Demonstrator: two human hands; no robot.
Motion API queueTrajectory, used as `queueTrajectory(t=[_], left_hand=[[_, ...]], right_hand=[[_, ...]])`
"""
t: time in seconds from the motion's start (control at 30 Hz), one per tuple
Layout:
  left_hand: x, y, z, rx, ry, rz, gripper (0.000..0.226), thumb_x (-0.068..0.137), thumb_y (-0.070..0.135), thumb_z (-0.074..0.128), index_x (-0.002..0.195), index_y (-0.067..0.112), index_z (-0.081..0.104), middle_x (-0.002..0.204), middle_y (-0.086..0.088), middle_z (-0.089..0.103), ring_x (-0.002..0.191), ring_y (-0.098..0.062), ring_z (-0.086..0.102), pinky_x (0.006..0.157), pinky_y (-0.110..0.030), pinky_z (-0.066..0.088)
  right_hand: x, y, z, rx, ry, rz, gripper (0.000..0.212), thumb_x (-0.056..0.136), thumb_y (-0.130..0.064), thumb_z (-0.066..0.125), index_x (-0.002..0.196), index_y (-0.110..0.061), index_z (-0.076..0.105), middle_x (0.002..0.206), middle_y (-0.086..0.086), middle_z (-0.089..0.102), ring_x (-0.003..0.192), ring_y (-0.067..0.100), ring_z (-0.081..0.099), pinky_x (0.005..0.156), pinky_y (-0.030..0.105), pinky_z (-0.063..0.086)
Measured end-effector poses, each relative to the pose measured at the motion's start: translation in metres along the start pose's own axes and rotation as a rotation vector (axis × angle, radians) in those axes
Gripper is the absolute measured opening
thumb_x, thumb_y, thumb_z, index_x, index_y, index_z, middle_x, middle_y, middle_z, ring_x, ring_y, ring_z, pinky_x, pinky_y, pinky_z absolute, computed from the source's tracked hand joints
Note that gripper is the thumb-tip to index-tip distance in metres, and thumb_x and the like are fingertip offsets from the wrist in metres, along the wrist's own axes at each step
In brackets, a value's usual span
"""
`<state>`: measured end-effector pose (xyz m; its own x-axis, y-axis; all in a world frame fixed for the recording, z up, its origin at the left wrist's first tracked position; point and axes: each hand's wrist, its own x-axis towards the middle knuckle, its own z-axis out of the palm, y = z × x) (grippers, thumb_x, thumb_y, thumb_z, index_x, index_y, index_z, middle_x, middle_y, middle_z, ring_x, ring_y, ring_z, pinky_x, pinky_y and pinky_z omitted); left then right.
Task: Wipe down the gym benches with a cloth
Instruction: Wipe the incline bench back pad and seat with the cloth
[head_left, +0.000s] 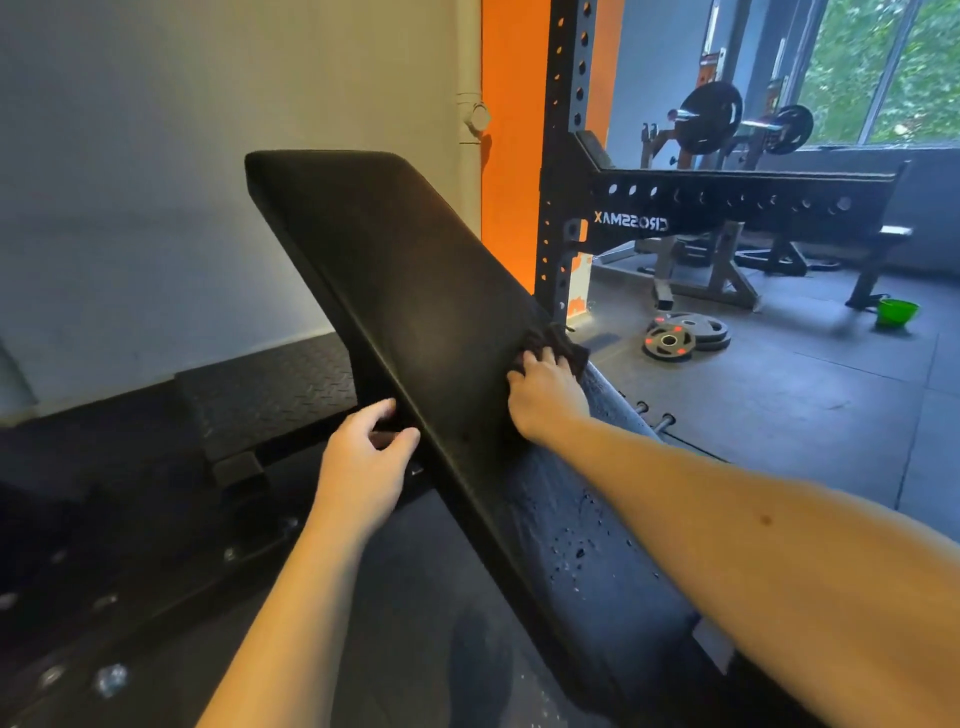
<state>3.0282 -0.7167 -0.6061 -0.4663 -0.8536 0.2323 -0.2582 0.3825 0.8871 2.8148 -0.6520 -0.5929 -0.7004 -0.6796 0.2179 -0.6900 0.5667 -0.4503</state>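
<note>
Two bare forearms reaching in from the bottom edge, toward a black padded bench (395, 270) tilted up and away to the left. Nearest, on the bench's lower right stretch, scattered water droplets (576, 551) beading on the padding, directly under the right forearm. Left hand (363, 457) at the bench's left edge, thumb lying on top of the rim and fingers curled underneath, clasping the edge of the pad. Right hand (545, 395) pressed palm-down on the right side of the pad, fingers spread flat over a dark cloth (563, 348), pinning it against the surface; cloth bunched at the pad's right edge, part of it hanging past the rim. Whether any fingers are curled round the cloth, impossible to say. Upper half of the pad bare and dull, with a faint sheen near the cloth.

Left of the bench, lower down, a black tread-patterned platform (270, 395) against a pale wall (156, 156), with dark frame parts and bolts in blur at the bottom left. Beyond the right hand, on the grey rubber floor (805, 395), two weight plates (685, 332) lying flat and overlapping. Behind the pad, a black perforated rack upright (569, 104) in front of an orange strip of wall. Farther right, a green bucket (896, 312) on the floor. Farthest back, a loaded barbell (727, 117) on stands, and windows (883, 67) full of green leaves.
</note>
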Motion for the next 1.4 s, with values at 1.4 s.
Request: queueTrajectory(t=[1.4], left_hand=[[-0.011,0.015,-0.010,0.058,-0.115,-0.013,0.047,0.099,0.024,0.063,0.145,0.026,0.054,0.138,0.000,0.061,0.117,-0.022,0.063,0.102,-0.045,0.053]], right_hand=[[-0.106,-0.047,0.040,-0.021,0.068,-0.256,0.052,0.108,-0.033,0.042,0.156,-0.017,0.032,0.169,0.009,0.015,0.156,0.031,0.007,0.124,0.050,0.024]])
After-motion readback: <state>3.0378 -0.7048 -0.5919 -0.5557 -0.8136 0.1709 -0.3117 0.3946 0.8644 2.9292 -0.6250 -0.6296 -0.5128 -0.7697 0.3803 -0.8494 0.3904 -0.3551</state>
